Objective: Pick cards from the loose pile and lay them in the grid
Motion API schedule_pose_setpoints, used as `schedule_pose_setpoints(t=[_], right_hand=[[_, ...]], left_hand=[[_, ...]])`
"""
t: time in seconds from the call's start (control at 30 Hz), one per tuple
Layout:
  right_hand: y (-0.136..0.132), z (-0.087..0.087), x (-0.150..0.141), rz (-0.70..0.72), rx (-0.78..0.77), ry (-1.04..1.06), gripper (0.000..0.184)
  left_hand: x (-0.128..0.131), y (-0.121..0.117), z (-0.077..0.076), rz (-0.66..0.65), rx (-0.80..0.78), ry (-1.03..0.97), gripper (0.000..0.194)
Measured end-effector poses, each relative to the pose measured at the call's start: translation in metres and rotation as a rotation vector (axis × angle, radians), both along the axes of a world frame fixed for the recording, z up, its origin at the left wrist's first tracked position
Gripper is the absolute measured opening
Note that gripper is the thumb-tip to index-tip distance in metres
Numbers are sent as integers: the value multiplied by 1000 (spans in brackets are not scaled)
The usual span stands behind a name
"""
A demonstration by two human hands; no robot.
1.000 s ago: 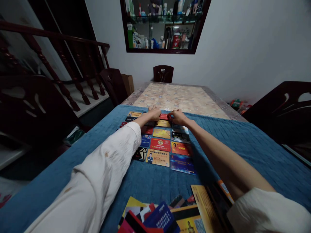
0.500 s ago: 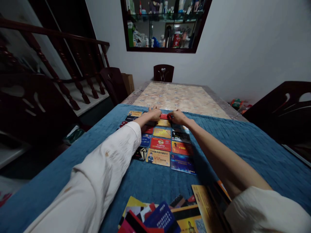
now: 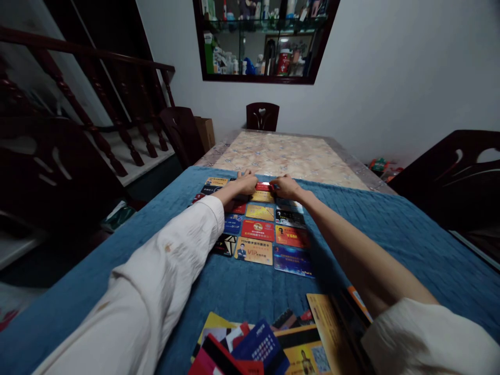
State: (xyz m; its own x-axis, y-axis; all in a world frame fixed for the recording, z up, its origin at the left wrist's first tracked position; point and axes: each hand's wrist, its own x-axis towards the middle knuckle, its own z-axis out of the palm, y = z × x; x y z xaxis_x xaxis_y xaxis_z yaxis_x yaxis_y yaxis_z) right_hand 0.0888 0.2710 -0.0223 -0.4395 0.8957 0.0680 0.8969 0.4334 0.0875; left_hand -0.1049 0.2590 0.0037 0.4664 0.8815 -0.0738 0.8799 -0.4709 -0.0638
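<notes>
Both my arms reach far forward over a blue cloth [image 3: 390,234]. My left hand [image 3: 245,183] and my right hand [image 3: 285,187] rest, fingers curled, on the two ends of a red card [image 3: 264,186] at the far end of a grid of plastic cards [image 3: 260,229]. The grid lies flat in rows of red, gold, blue and black cards. My left forearm covers part of the left column. Close to me lies a loose heap of cards [image 3: 269,346].
Beyond the cloth the table top [image 3: 289,156] shows a beige patterned surface. Dark wooden chairs stand at the far end [image 3: 262,115], the left [image 3: 182,133] and the right [image 3: 453,177]. A stair railing [image 3: 97,94] runs on the left. A wall cabinet [image 3: 263,41] holds bottles.
Almost nothing: both hands stay on the red card at the top of the grid, and the view has shifted very slightly.
</notes>
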Motion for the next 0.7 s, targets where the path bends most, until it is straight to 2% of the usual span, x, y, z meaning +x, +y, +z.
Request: schedule_pose_setpoints(t=[0.23, 0.47, 0.7], right_hand=[[-10, 5, 9, -19, 62, 61, 43], [-32, 15, 15, -13, 100, 120, 33], [-56, 22, 19, 48, 132, 136, 27]], left_hand=[[0, -8, 3, -18, 32, -11, 29], [5, -26, 11, -55, 86, -28, 31], [8, -49, 18, -163, 157, -59, 29]])
